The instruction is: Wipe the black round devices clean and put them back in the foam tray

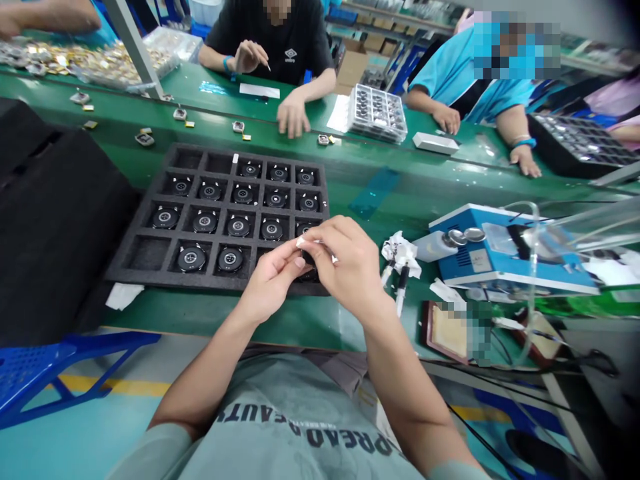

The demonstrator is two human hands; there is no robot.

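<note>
My left hand (270,285) and my right hand (353,267) meet over the front right corner of a black foam tray (145,275). Both are closed. Between the fingertips is a dark watch body (309,256), mostly hidden; my left thumb and fingers pinch it. A bit of white tissue (300,243) shows at the fingertips of my right hand, which presses against the watch body. Round black watch bodies (191,257) with sensor backs facing up fill most compartments of the tray. A few compartments at the back left and front left hold none.
To the right lie crumpled tissue (400,252), a black-tipped pen-like tool (402,291), a blue machine (500,257) and a brown-rimmed sponge tray (447,332). Black foam (60,220) stands at left. Small parts (238,127) lie across the green bench; co-workers sit opposite beside a clear compartment box (379,113).
</note>
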